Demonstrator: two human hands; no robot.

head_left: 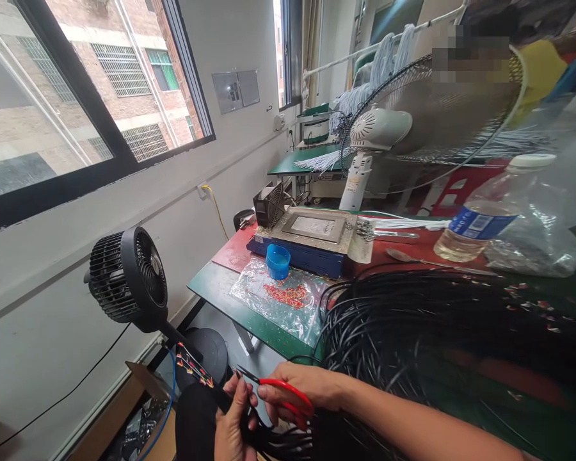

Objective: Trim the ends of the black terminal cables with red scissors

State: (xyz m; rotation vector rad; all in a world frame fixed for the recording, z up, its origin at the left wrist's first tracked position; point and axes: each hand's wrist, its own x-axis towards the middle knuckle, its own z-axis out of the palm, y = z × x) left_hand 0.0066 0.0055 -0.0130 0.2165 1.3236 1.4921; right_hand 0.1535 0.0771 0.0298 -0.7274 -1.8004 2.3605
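Observation:
My left hand [232, 426] is closed on black cables [288, 442] low in the view, with one small cable end pinched up between thumb and fingers. Red-handled scissors [290, 389] sit in my right hand [312, 382], their dark blades pointing left at that pinched end. I cannot tell whether the blades touch it. Left of my hands, several cable ends with stripped red, yellow and white wires [192, 368] lie over my dark-clothed leg. A large heap of black cables [365, 326] covers the table's right side and hangs down beside my right arm.
A blue cup [278, 261] and small red and yellow scraps [288, 296] lie on clear plastic. Behind them stands a blue-sided heated unit [297, 251]. A bottle [480, 224] stands at right, a black fan [129, 278] at left, a large white fan [379, 128] behind.

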